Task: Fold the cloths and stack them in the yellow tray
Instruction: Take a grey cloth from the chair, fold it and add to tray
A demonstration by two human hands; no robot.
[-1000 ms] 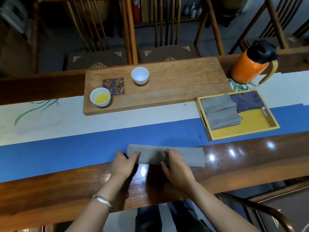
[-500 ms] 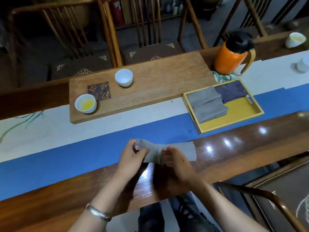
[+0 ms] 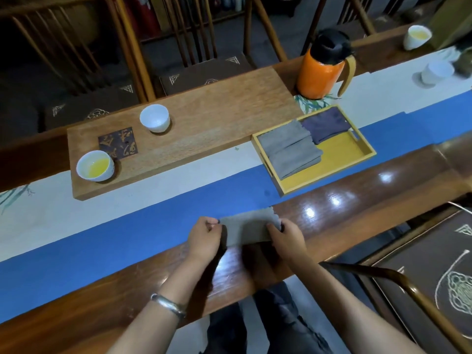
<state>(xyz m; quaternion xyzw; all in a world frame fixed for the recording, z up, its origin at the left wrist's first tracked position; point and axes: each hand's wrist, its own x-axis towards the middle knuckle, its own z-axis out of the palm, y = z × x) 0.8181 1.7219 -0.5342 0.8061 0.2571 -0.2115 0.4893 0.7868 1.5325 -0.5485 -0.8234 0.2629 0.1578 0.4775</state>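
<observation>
A grey cloth (image 3: 246, 229), folded into a short rectangle, lies at the near edge of the table where the blue runner meets the wood. My left hand (image 3: 204, 238) pinches its left end and my right hand (image 3: 287, 238) pinches its right end. The yellow tray (image 3: 339, 157) sits to the right and farther back. Inside it lie folded grey cloths (image 3: 288, 149) on the left and a folded dark purple cloth (image 3: 327, 123) at the back.
A wooden board (image 3: 204, 131) carries a white cup (image 3: 155, 118), a cup of yellow tea (image 3: 95, 166) and a dark coaster (image 3: 118, 143). An orange thermos (image 3: 323, 67) stands behind the tray. Two more cups (image 3: 419, 37) are far right. Chairs line the far side.
The long grey strip has been folded in half to a shorter rectangle. My hands moved from pressing on it to gripping its two ends. The view shifted so everything sits further left.
</observation>
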